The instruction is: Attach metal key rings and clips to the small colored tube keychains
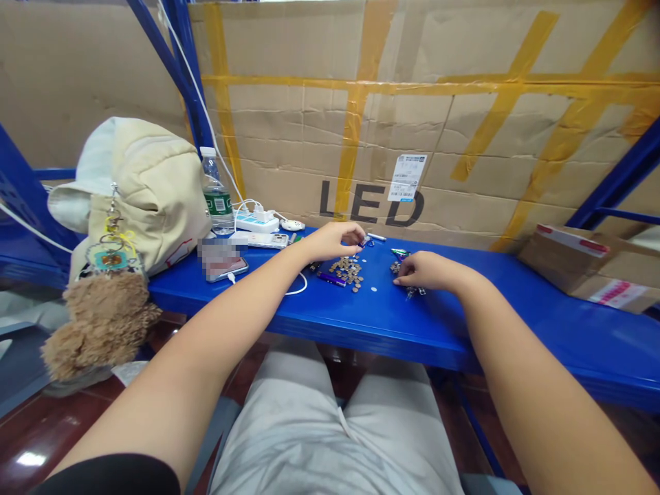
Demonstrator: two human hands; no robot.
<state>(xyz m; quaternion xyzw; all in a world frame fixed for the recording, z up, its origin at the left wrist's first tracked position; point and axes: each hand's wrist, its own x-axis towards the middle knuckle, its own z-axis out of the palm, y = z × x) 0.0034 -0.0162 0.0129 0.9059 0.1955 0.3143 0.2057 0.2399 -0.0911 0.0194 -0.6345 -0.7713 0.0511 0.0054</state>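
Observation:
My left hand [337, 239] hovers over the far side of the blue table, its fingers curled together. A small blue, shiny piece [367, 242] shows at its fingertips, too small to make out. Just below lies a pile of small round brownish pieces [349, 269], with a purple tube-like object [331, 279] at its near edge. My right hand [423, 270] rests with fingers closed and pointing down on a heap of small silvery metal parts [415, 291]. What those fingers pinch is hidden. A green shiny item [400, 253] sits just behind that hand.
On the left stand a cream bag [155, 185] with a plush charm, a water bottle [218, 199], a power strip [256, 220] and two phones [227, 269] [260, 239] with white cables. A big taped carton [309, 137] backs the table [495, 289]; a smaller box [588, 265] is right.

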